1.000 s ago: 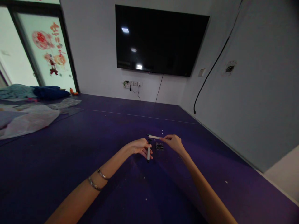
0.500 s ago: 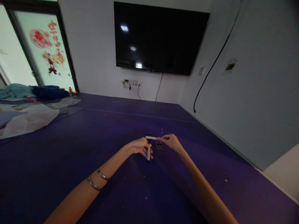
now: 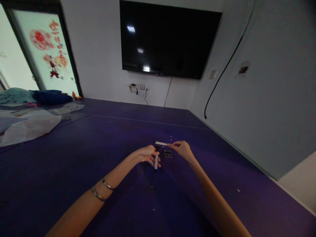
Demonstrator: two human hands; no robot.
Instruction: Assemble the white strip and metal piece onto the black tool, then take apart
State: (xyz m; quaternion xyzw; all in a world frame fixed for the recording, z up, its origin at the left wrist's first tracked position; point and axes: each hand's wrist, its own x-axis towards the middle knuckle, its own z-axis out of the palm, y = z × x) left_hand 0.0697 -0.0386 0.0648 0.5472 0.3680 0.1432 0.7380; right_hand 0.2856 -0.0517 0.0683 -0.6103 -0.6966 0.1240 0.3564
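Note:
My left hand (image 3: 148, 154) grips a grey and black razor (image 3: 156, 162), its handle pointing down and its dark head at the top near the thumb. Pinched between the fingertips of my right hand (image 3: 182, 148) is a slim white stick (image 3: 161, 143), held almost level. The stick's left end is at the razor's head; whether they touch I cannot tell. Just below the right fingers, a small dark rectangular piece (image 3: 168, 153) with fine detail lies on the purple surface (image 3: 118, 197).
White plastic sheeting (image 3: 32, 126) and a dark blue cloth (image 3: 51, 97) lie at the left. A large television (image 3: 170, 39) hangs on the far wall above some sockets (image 3: 142, 87). A black cable (image 3: 222, 74) dangles along the right wall. White specks dot the surface.
The white stick has shifted slightly up and to the right relative to the razor's head, with its right end tilting a little lower. Both hands keep their grips.

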